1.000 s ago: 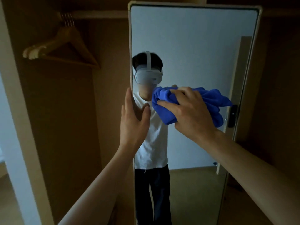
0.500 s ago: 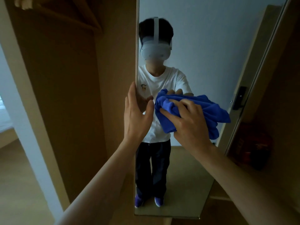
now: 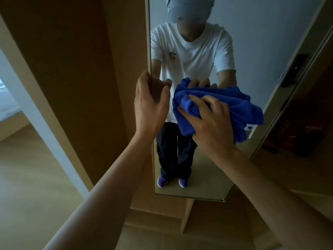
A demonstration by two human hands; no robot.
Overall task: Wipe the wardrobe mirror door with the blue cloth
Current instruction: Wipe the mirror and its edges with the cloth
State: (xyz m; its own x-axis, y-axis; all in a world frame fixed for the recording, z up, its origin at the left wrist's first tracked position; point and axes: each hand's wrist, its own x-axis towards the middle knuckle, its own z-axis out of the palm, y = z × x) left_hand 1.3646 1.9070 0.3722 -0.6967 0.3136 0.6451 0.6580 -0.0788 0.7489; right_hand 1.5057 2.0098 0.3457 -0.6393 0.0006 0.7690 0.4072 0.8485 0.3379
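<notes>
Midway up the tall wardrobe mirror door (image 3: 252, 42), our right hand (image 3: 210, 123) clutches the bunched blue microfibre cloth (image 3: 236, 105) against it; at nine o'clock our left hand (image 3: 151, 105) grips the door's edge. Should that grip slacken, the door could swing away.

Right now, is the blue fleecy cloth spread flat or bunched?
Bunched: the blue fleecy cloth is crumpled in folds, gripped by the right hand against the wardrobe mirror door.
</notes>
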